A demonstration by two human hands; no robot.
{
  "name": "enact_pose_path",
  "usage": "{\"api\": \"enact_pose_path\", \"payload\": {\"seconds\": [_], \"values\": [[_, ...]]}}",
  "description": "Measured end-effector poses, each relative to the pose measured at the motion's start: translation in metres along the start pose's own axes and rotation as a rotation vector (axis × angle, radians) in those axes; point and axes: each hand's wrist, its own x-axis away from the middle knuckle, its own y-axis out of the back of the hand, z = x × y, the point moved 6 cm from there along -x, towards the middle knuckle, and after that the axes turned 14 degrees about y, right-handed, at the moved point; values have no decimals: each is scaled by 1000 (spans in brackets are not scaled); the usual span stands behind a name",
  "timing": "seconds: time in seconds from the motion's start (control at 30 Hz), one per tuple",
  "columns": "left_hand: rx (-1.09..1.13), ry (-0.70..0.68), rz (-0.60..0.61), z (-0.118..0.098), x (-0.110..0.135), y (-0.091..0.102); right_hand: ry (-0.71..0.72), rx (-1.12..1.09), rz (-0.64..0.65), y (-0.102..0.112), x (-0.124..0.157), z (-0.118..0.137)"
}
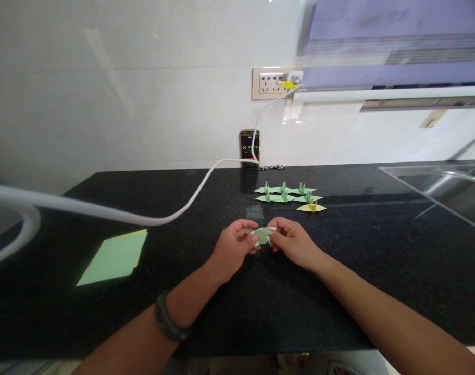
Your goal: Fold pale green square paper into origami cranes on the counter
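Note:
Between my two hands is a partly folded piece of light green paper (pixel 263 237), held just above the dark countertop. My left hand (pixel 235 244) pinches its left side, thumb on the near face. The fingers of my right hand (pixel 294 240) are closed on its right edge. Beyond my hands stand several green paper cranes (pixel 284 196) in two rows, wings outstretched. One yellow paper crane (pixel 311 207) sits at the near right of them. To the left lies a stack of square paper (pixel 112 259), green on top with yellow showing at its edge.
A phone (pixel 249 148) showing a timer leans on the tiled wall. A white cable (pixel 183 208) runs from the wall socket (pixel 271 83) across the left foreground. A beaded strand (pixel 272 167) lies by the phone. At the right is a metal sink (pixel 456 187).

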Motion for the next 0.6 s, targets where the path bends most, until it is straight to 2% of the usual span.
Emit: {"api": "enact_pose_path", "payload": {"seconds": [0.23,0.43,0.6], "values": [[-145,21,-42,2,-2,2,14,-18,-109,8,-1,1],[-168,43,-13,2,0,-1,54,174,-103,9,1,-1],[-196,70,0,4,0,-2,83,223,-70,6,3,-2]]}}
